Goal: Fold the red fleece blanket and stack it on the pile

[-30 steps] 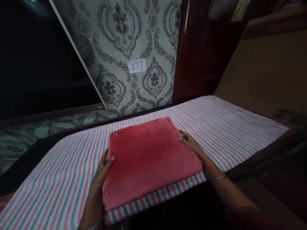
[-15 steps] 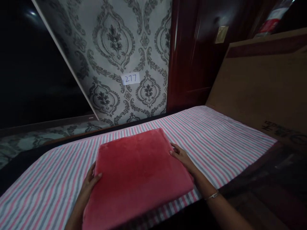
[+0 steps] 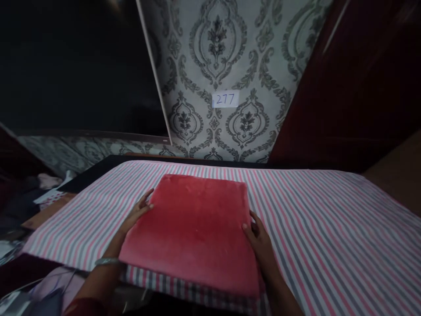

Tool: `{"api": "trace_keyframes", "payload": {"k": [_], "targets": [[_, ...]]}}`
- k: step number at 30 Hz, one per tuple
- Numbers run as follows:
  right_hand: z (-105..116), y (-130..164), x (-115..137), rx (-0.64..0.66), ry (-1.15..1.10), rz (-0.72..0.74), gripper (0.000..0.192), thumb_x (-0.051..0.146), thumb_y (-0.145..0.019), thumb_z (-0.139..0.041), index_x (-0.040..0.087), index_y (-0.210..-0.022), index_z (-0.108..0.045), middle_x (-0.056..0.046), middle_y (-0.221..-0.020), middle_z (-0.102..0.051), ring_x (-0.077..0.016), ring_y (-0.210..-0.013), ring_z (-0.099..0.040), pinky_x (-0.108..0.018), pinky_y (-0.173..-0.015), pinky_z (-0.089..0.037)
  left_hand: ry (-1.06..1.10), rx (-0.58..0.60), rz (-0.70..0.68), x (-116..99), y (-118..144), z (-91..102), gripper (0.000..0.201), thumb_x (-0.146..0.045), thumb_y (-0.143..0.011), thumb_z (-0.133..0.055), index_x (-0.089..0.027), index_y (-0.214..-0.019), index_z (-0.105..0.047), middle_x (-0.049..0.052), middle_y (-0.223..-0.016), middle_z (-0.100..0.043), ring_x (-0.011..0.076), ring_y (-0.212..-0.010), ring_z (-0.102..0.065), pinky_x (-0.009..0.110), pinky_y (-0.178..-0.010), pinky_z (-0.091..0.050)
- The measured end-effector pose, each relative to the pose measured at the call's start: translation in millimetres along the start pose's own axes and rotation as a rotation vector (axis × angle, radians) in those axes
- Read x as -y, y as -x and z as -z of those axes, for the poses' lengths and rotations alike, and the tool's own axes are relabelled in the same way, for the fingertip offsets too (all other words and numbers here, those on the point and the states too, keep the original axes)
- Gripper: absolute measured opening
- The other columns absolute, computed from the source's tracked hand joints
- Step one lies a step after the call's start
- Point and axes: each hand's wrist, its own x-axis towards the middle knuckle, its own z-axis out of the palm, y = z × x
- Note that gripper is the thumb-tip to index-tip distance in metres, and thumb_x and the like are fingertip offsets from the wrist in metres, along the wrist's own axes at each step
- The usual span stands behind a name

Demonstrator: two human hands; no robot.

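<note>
A folded red plush cloth (image 3: 194, 228) lies flat near the front edge of a table covered with a pink, grey and white striped sheet (image 3: 329, 228). My left hand (image 3: 136, 215) grips the cloth's left edge, thumb on top and fingers underneath. My right hand (image 3: 259, 245) grips its right edge the same way, thumb resting on the red surface. Both wrists wear thin bangles.
A patterned grey wallpaper wall (image 3: 230, 66) with a white label reading 277 (image 3: 225, 99) stands behind the table. A dark panel (image 3: 75, 66) fills the upper left, dark red woodwork (image 3: 355, 87) the right. Clutter (image 3: 26, 202) lies low at the left.
The view swung to the left, so the cloth and table now appear more centred and the cardboard at the right left the picture. Both hands stay on the cloth's side edges.
</note>
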Motion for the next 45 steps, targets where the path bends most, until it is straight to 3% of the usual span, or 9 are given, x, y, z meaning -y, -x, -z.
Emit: {"api": "trace_keyframes", "payload": {"k": [7,15,19,26,31,34,37,41,45], "targets": [[2,-4,-2,-0.042,0.061,0.019,0.084,0.067,-0.072,-0.064,0.021,-0.139,-0.044,-0.013,-0.116,-0.068,-0.0324,-0.109,-0.064,-0.040,-0.085,-0.055,0.100,0.078,0.006,-8,12,-5.7,0.109,-0.051,-0.050,-0.085,-0.018,-0.145,-0.043,0.016,-0.128,-0.065,0.0358,-0.119,-0.059,0.038,-0.093,-0.052],[-4,2,24,0.090,-0.069,-0.073,0.105,0.052,-0.069,-0.074,0.026,-0.154,-0.017,-0.011,-0.120,-0.066,-0.0274,-0.096,-0.069,-0.038,-0.078,-0.057,0.153,0.164,0.037,-3,-7,-3.5,0.101,-0.032,-0.054,-0.085,-0.016,-0.144,-0.042,0.011,-0.098,-0.073,0.0263,-0.090,-0.070,0.031,-0.079,-0.053],[-10,16,57,0.078,-0.081,-0.078,0.106,0.033,-0.070,-0.075,0.023,-0.155,-0.012,-0.005,-0.093,-0.072,-0.0233,-0.075,-0.070,-0.034,-0.067,-0.057,0.066,0.204,-0.025,-36,-24,-3.2,0.097,-0.024,-0.060,-0.080,-0.012,-0.147,-0.037,0.002,-0.073,-0.070,0.0213,-0.072,-0.068,0.031,-0.073,-0.053],[-44,73,74,0.013,-0.258,-0.105,0.102,0.033,-0.071,-0.077,0.027,-0.153,-0.016,-0.007,-0.105,-0.071,-0.0235,-0.086,-0.070,-0.033,-0.073,-0.056,0.128,0.368,-0.048,-90,-35,34.5,0.071,-0.026,-0.062,-0.082,-0.023,-0.129,-0.058,0.009,-0.113,-0.070,0.0234,-0.092,-0.068,0.032,-0.079,-0.053],[-56,106,24,0.092,-0.259,-0.248,0.112,0.038,-0.067,-0.081,0.031,-0.152,-0.008,-0.007,-0.109,-0.068,-0.0227,-0.083,-0.069,-0.035,-0.069,-0.056,0.150,-0.020,0.176,-48,-8,65.1,0.043,-0.018,-0.062,-0.074,-0.010,-0.104,-0.064,0.010,-0.082,-0.068,0.0190,-0.066,-0.063,0.031,-0.061,-0.049],[-38,103,9,0.088,-0.202,-0.241,0.111,0.044,-0.069,-0.078,0.031,-0.152,-0.006,-0.011,-0.124,-0.061,-0.0236,-0.090,-0.068,-0.040,-0.076,-0.056,0.157,-0.248,0.047,-13,27,81.4,0.036,-0.026,-0.066,-0.069,-0.014,-0.100,-0.062,0.004,-0.084,-0.064,0.0132,-0.070,-0.060,0.024,-0.062,-0.046],[-12,81,19,-0.083,0.052,-0.005,0.085,0.049,-0.070,-0.073,0.025,-0.142,-0.036,-0.015,-0.127,-0.057,-0.0260,-0.094,-0.065,-0.043,-0.078,-0.055,0.199,-0.511,-0.178,19,71,87.8,0.037,-0.036,-0.062,-0.072,-0.017,-0.093,-0.063,0.001,-0.084,-0.063,0.0129,-0.072,-0.060,0.024,-0.062,-0.046],[-8,26,56,-0.138,0.368,0.395,0.047,0.046,-0.076,-0.061,0.021,-0.117,-0.061,-0.012,-0.118,-0.062,-0.0262,-0.102,-0.061,-0.042,-0.088,-0.051,0.364,-0.423,-0.006,48,129,64.1,0.040,-0.036,-0.057,-0.077,-0.017,-0.089,-0.061,-0.001,-0.071,-0.063,0.0149,-0.062,-0.062,0.026,-0.058,-0.050],[-46,-41,90,0.137,0.566,0.322,0.049,0.035,-0.079,-0.060,0.018,-0.125,-0.058,-0.014,-0.121,-0.062,-0.0253,-0.109,-0.060,-0.039,-0.096,-0.047,0.520,-0.256,0.176,58,163,23.4,0.052,-0.028,-0.057,-0.081,-0.018,-0.102,-0.057,0.003,-0.081,-0.070,0.0209,-0.066,-0.069,0.033,-0.060,-0.056]]}}
